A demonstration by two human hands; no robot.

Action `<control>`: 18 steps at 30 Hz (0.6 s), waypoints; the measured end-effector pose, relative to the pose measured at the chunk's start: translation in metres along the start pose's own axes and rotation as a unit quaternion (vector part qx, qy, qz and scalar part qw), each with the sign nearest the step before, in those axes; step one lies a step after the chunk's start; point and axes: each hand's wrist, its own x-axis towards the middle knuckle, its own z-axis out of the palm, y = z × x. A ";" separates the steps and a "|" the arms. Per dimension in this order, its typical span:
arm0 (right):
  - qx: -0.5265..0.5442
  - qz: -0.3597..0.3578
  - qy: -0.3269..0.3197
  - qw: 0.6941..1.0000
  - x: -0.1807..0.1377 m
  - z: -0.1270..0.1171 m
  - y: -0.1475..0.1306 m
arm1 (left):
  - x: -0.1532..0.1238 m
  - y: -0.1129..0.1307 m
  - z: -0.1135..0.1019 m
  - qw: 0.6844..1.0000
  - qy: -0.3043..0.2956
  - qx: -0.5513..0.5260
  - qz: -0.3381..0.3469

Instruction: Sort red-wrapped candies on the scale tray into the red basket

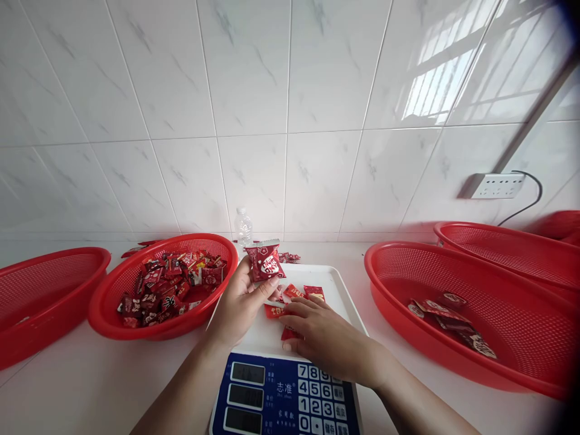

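White tiles back the surface where the scale (pixel 281 396) sits, its tray (pixel 338 273) carrying a few loose red packets (pixel 294 292). My left hand (pixel 240 308) hangs over the tray's left edge, thumb and fingers pinched on one red sweet packet (pixel 265 263) held upright. My right hand (pixel 324 338) lies flat and open on the tray, fingertips on another packet (pixel 274 311), gripping nothing. Left of the scale stands a well-filled red basket (pixel 136 329); to the right, a nearly bare one (pixel 394 314). I judge this to be picking packets off the tray, and the next move calls for curling the right fingers under that flat packet.
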 end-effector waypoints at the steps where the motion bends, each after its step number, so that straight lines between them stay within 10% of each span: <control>1: 0.006 -0.006 0.001 1.000 0.000 -0.001 0.000 | 0.000 0.000 0.000 1.000 -0.001 0.000 0.000; 18: 0.020 0.004 -0.013 1.000 0.004 0.008 0.004 | -0.002 0.001 0.001 1.000 -0.014 0.005 -0.016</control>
